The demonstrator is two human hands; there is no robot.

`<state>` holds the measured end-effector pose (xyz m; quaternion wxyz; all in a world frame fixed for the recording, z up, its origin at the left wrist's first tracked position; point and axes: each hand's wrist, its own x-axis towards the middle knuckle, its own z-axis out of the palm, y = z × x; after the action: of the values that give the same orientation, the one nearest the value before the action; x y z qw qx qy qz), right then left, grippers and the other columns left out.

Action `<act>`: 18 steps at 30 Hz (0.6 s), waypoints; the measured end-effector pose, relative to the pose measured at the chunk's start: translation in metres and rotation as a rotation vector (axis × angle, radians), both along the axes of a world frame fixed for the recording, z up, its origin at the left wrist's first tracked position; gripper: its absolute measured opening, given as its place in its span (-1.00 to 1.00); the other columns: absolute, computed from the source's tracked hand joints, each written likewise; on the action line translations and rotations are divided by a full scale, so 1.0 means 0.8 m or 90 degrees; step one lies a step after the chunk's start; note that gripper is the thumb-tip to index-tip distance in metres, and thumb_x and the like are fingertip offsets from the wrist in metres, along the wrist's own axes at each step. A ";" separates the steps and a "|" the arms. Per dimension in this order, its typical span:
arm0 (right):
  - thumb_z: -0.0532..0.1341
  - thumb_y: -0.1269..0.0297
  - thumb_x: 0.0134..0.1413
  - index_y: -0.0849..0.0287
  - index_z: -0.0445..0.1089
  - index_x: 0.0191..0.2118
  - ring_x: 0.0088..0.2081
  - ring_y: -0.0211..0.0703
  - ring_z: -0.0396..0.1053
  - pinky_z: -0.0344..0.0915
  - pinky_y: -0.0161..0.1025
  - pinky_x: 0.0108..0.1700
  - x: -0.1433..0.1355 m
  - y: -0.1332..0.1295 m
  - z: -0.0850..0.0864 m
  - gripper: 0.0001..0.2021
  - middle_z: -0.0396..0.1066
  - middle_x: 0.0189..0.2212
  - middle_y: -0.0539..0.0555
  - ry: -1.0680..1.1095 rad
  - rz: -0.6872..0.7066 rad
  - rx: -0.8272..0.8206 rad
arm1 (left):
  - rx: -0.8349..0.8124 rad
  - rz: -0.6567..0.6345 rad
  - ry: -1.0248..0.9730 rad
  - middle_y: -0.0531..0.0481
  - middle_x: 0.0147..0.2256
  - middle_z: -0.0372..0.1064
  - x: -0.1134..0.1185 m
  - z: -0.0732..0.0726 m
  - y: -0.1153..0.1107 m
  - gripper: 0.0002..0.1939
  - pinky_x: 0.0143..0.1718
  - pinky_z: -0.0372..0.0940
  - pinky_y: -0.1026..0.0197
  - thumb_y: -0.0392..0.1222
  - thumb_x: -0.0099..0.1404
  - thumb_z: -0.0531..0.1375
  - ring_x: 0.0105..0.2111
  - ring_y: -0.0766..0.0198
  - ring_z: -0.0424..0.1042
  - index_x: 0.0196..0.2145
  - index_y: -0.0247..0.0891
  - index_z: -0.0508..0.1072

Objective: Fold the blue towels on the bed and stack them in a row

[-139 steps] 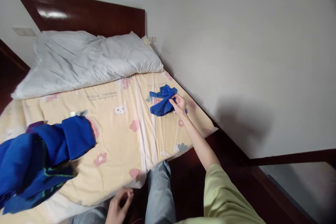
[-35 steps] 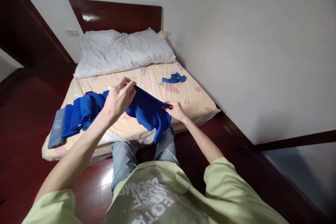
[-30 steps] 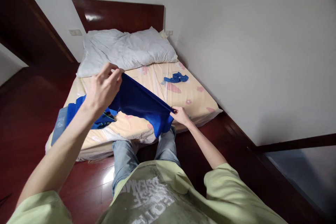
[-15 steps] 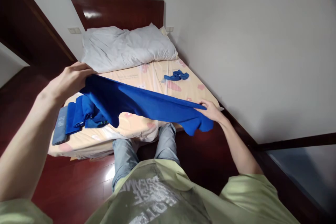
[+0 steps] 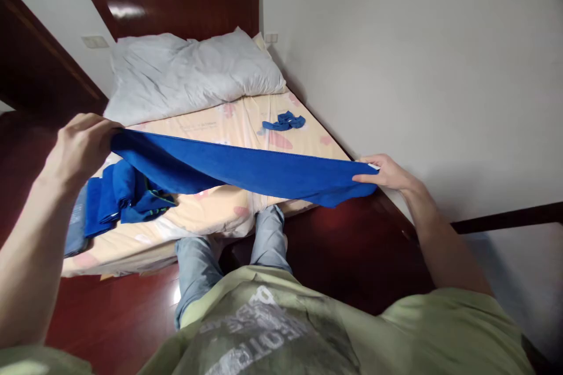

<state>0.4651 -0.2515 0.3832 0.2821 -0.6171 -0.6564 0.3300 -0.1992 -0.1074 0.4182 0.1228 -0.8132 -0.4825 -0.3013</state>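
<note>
A long blue cloth (image 5: 246,170) hung in the air over the near part of the bed, drawn out sideways in a band, its upper edge nearly straight and sloping down a little toward the person's right. Its lower edge sagged in loose folds, and from where I stood the right end reached past the side of the mattress.

The left hand (image 5: 82,146) had one end pinched in its fingertips, the back of the hand turned up; I couldn't see where its thumb pressed. The right hand (image 5: 385,173) gripped the other end between thumb and fingers, with a small white tab (image 5: 373,167) showing there.

Below the left end, folded blue cloths (image 5: 103,196) lay side by side on the bed, next to a grey-blue folded piece (image 5: 75,225) at the outer edge and a looser blue garment (image 5: 147,202) with green trim. Farther off, near the wall side, a small crumpled blue cloth (image 5: 285,122) rested alone on the cream patterned sheet (image 5: 206,211).

A whitish pillow (image 5: 193,76) stretched across the top, against a dark wooden headboard (image 5: 185,6). The person, in jeans (image 5: 268,240) and a pale green shirt (image 5: 264,334), stood at the foot.
</note>
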 end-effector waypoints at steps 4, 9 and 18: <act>0.56 -0.26 -0.38 0.12 0.31 -0.58 -0.55 -0.22 0.31 0.24 -0.26 -0.50 0.024 0.011 0.009 -0.40 0.29 -0.63 -0.06 0.022 -0.026 0.030 | 0.066 0.030 0.024 -0.13 -0.10 0.47 0.001 -0.016 0.019 -0.51 0.16 0.31 0.07 -0.02 0.52 -0.07 -0.02 0.20 0.40 -0.08 -0.35 0.58; 0.62 -0.12 -0.40 0.12 0.39 -0.48 -0.55 -0.26 0.27 0.22 -0.28 -0.51 0.056 0.032 0.004 -0.46 0.31 -0.60 -0.07 0.098 -0.089 0.060 | 0.062 0.105 0.023 -0.10 -0.11 0.46 0.003 -0.026 0.029 -0.46 0.19 0.28 0.10 0.03 0.54 -0.09 0.03 0.23 0.39 -0.02 -0.36 0.57; 0.65 0.00 -0.52 0.12 0.57 -0.50 -0.39 -0.13 0.42 0.35 -0.08 -0.30 0.098 0.041 -0.012 -0.56 0.51 -0.43 0.18 0.241 -0.174 0.200 | 0.035 0.193 -0.023 0.08 -0.17 0.47 0.001 -0.031 0.013 -0.41 0.05 0.34 0.15 0.18 0.49 -0.03 -0.13 0.37 0.46 -0.03 -0.36 0.58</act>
<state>0.5434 -0.2187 0.3738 0.5339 -0.5756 -0.5459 0.2925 -0.1980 -0.0967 0.3937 0.1801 -0.7216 -0.5938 -0.3069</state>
